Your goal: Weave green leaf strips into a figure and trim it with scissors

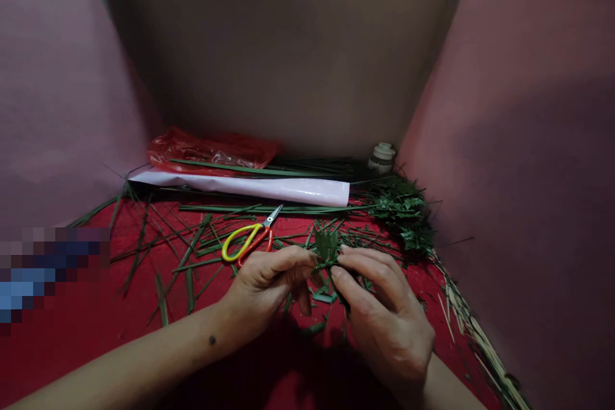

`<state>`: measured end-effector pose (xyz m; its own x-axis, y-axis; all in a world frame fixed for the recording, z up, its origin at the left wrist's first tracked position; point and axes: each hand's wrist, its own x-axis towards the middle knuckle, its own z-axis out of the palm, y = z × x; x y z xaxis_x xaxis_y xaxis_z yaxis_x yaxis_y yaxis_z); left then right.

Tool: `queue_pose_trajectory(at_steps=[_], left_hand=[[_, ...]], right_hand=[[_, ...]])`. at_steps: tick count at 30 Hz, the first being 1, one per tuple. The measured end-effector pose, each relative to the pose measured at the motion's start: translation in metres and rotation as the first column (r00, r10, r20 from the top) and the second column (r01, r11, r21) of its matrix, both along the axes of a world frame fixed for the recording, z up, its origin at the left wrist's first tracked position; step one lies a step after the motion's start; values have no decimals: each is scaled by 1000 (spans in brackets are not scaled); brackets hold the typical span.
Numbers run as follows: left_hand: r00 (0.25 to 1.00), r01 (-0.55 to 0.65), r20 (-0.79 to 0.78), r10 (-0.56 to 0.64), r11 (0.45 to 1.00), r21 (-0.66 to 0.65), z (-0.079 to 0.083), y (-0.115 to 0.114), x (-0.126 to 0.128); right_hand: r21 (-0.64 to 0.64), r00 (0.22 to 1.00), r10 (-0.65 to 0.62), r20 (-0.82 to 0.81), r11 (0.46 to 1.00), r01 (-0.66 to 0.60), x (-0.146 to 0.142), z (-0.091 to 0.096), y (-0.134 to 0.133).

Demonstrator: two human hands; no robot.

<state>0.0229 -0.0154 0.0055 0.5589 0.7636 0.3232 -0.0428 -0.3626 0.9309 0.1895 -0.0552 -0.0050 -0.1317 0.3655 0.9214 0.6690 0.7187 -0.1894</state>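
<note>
Between my two hands is a small green woven leaf piece (327, 245) with pointed, jagged tips sticking up. My left hand (278, 272) pinches its left side between thumb and forefinger. From the right, the fingers of my right hand (384, 307) are closed on the same piece near its base. Part of the piece is hidden behind the fingertips. Just beyond my left hand lie scissors (247, 240) with one yellow and one red handle, blades pointing away. Cut green leaf strips (189, 288) are strewn around them on the red surface (120, 359).
At the back lie a white rolled sheet (269, 189), a crumpled red plastic bag (211, 148) and long green strips. A small pale jar (383, 157) stands behind a heap of green leaf pieces (403, 208). Thin pale sticks (480, 339) run along the right wall. Walls close in the sides.
</note>
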Motion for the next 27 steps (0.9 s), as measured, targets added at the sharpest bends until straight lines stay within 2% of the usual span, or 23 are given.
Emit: queue_pose_trajectory(at_steps=[9,14,19,21,24,27], left_hand=[[997,-26,-73,34,994,108,2,1,0],[986,-50,-156,50,999,4,6,-5,2],[993,-18,-118,0,987,-159,9,-10,5],[991,5,-135,-25,988,-151,9,-9,6],[984,-14,-180,-1,996,-87,8,-8,6],[990,22,-130,-45,984,-176,7,-8,7]], right_hand=[[-16,996,88,-1,996,-88,3,3,-1],[-67,989,120,-84,990,-126,-3,0,0],[-130,969,165,-185,973,-191,-9,0,0],[-139,964,150,-218,973,-182,-9,-1,1],[-157,967,93,-238,979,-132,-10,-3,5],[-196,969,45,-241,976,-94,-10,-6,7]])
